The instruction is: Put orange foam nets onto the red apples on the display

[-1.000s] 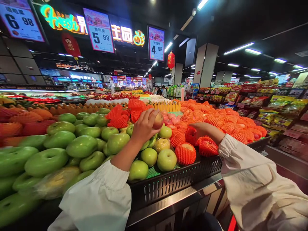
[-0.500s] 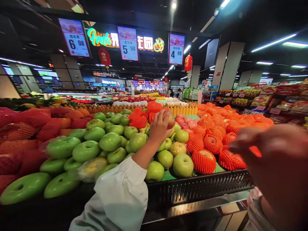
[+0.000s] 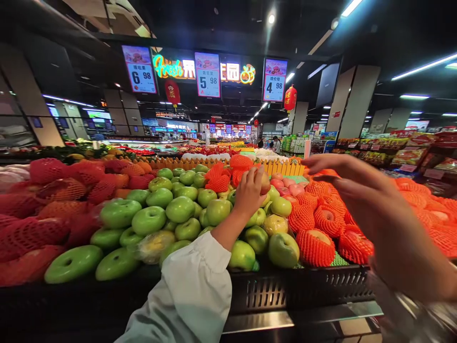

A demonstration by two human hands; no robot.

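My left hand [image 3: 249,189] reaches over the green apples, its fingers closed round a reddish-brown apple [image 3: 265,184]. Much of that apple is hidden behind the fingers. My right hand [image 3: 374,209] hangs in the air at the right, above fruit in orange foam nets [image 3: 327,220]. Its fingers are stretched forward, slightly blurred, and nothing shows in them. Green apples [image 3: 180,209] are heaped left of my left forearm, and one green apple [image 3: 283,249] lies to its right. Pinkish-red apples [image 3: 285,186] sit just beyond the held one.
A black slotted tray edge [image 3: 266,293] runs along the front over a metal rail [image 3: 257,323]. Fruit in red nets [image 3: 46,205] fills the left side. Behind stands a low yellow picket fence [image 3: 283,167]. Price screens [image 3: 207,75] hang overhead, and snack shelves [image 3: 410,155] line the right.
My right hand has shifted left and its fingers have stretched out from a curled, blurred pose. My left hand keeps hold of the apple. The whole view has swung a little to the left.
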